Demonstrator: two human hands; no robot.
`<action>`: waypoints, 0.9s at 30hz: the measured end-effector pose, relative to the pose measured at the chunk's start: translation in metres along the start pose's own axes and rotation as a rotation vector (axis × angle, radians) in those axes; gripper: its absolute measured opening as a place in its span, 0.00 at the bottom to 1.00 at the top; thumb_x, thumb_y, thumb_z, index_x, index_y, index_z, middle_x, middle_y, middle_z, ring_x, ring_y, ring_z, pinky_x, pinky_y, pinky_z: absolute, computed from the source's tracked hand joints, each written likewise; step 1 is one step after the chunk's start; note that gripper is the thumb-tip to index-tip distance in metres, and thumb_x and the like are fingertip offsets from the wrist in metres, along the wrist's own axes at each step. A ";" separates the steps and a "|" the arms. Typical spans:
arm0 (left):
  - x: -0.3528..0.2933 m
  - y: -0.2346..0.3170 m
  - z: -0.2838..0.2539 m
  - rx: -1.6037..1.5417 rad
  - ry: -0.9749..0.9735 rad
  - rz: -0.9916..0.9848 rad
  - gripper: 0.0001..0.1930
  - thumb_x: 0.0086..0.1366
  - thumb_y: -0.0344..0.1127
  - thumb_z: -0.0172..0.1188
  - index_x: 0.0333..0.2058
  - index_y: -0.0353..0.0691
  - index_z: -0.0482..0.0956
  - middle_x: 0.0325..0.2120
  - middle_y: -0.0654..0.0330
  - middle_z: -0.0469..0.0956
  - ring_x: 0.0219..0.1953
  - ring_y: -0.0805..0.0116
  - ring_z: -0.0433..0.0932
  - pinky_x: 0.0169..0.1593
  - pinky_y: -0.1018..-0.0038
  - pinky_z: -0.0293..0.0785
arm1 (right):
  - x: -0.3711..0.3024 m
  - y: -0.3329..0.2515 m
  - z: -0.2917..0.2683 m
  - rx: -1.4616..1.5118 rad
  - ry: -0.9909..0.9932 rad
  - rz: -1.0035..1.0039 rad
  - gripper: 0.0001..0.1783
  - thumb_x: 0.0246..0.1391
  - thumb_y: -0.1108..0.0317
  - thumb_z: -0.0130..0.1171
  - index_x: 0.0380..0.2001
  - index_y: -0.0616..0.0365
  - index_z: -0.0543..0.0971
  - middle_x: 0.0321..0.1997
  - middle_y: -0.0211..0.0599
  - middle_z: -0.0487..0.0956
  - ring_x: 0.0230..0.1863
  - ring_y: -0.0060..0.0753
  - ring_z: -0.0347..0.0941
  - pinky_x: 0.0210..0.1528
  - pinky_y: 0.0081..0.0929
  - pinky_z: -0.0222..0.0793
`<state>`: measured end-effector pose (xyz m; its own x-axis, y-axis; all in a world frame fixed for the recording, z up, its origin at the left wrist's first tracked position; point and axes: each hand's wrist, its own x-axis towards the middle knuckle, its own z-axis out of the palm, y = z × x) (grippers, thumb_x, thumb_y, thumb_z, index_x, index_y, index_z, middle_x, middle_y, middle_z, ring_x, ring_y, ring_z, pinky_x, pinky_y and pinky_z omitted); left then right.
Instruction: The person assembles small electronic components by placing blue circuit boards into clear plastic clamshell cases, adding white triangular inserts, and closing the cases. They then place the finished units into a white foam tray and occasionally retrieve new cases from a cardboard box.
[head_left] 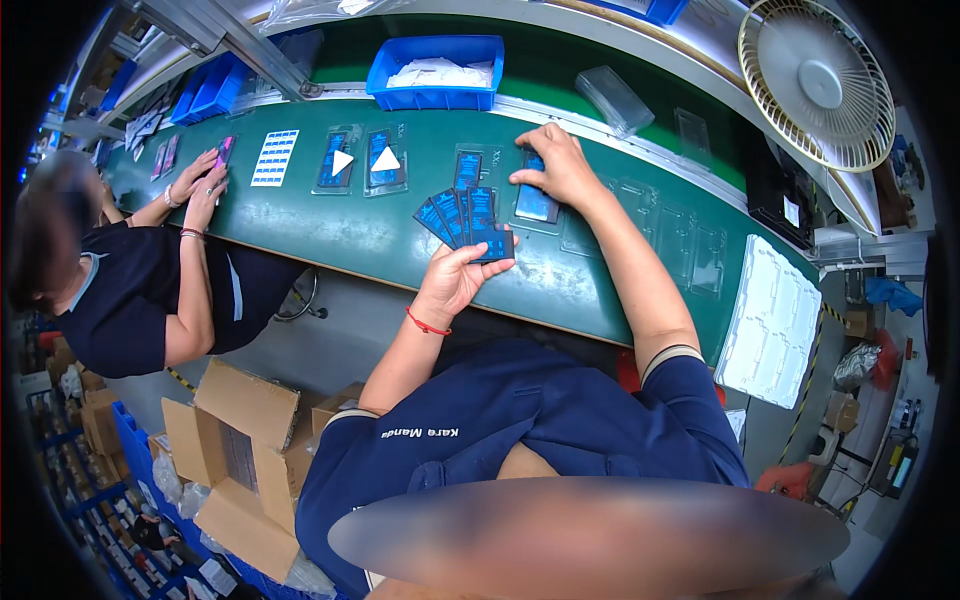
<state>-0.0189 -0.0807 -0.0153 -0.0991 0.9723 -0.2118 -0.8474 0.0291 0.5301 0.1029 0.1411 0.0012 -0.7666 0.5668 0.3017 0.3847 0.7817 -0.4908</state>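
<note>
My left hand (pixel 452 280) holds several flat dark-blue phone batteries (pixel 462 220), spread like a fan above the near part of the bench. With thumb and fingers, my right hand (pixel 566 168) grips another battery (pixel 537 202) lying in a clear plastic blister tray. Just left of that hand, a further battery (pixel 467 168) rests in its own clear tray, partly behind the fanned ones. Farther left lie two more trayed batteries, one (pixel 335 160) and another (pixel 384 158), each with a white triangle on it.
Empty clear blister trays (pixel 705 258) lie right of my right arm, beside a white moulded tray (pixel 770 320). A blue bin (pixel 435 98) and a clear box (pixel 614 100) stand behind. At left, a co-worker's hands (pixel 200 185) are near a label sheet (pixel 275 158). A fan (pixel 818 84) hangs upper right.
</note>
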 end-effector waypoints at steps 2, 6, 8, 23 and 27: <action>0.000 -0.001 0.003 0.035 0.044 0.003 0.20 0.65 0.21 0.51 0.56 0.33 0.67 0.50 0.49 0.75 0.51 0.53 0.78 0.50 0.59 0.82 | -0.007 -0.006 0.000 -0.121 0.082 -0.033 0.35 0.36 0.45 0.73 0.46 0.54 0.78 0.47 0.40 0.72 0.52 0.47 0.69 0.53 0.38 0.65; -0.001 -0.005 0.007 0.140 0.132 0.045 0.17 0.64 0.20 0.56 0.52 0.34 0.71 0.42 0.54 0.79 0.42 0.64 0.81 0.41 0.67 0.85 | -0.026 -0.028 -0.019 -0.167 0.268 -0.030 0.33 0.42 0.50 0.72 0.49 0.57 0.76 0.41 0.38 0.76 0.47 0.40 0.73 0.46 0.34 0.67; 0.003 -0.009 0.017 0.223 0.124 0.072 0.16 0.64 0.21 0.57 0.51 0.35 0.72 0.41 0.56 0.80 0.41 0.65 0.81 0.39 0.68 0.85 | -0.040 -0.040 -0.030 0.222 0.014 0.102 0.30 0.46 0.56 0.71 0.50 0.58 0.75 0.34 0.36 0.77 0.38 0.33 0.74 0.43 0.30 0.68; 0.021 -0.026 0.040 0.079 -0.089 -0.090 0.23 0.69 0.25 0.48 0.62 0.34 0.59 0.56 0.49 0.69 0.56 0.54 0.74 0.54 0.59 0.79 | -0.095 0.001 -0.044 -0.108 0.176 0.232 0.22 0.44 0.62 0.69 0.45 0.53 0.79 0.37 0.36 0.78 0.45 0.41 0.73 0.53 0.39 0.57; 0.027 -0.034 0.049 0.196 -0.059 -0.045 0.32 0.65 0.21 0.54 0.66 0.40 0.55 0.56 0.52 0.69 0.53 0.61 0.76 0.50 0.64 0.82 | -0.097 -0.008 -0.053 0.240 0.136 0.311 0.25 0.48 0.63 0.69 0.50 0.55 0.76 0.35 0.33 0.77 0.41 0.29 0.74 0.45 0.30 0.64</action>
<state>0.0334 -0.0441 0.0013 -0.0277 0.9807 -0.1933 -0.7319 0.1119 0.6722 0.2016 0.0938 0.0189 -0.5517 0.8081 0.2066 0.4442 0.4943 -0.7473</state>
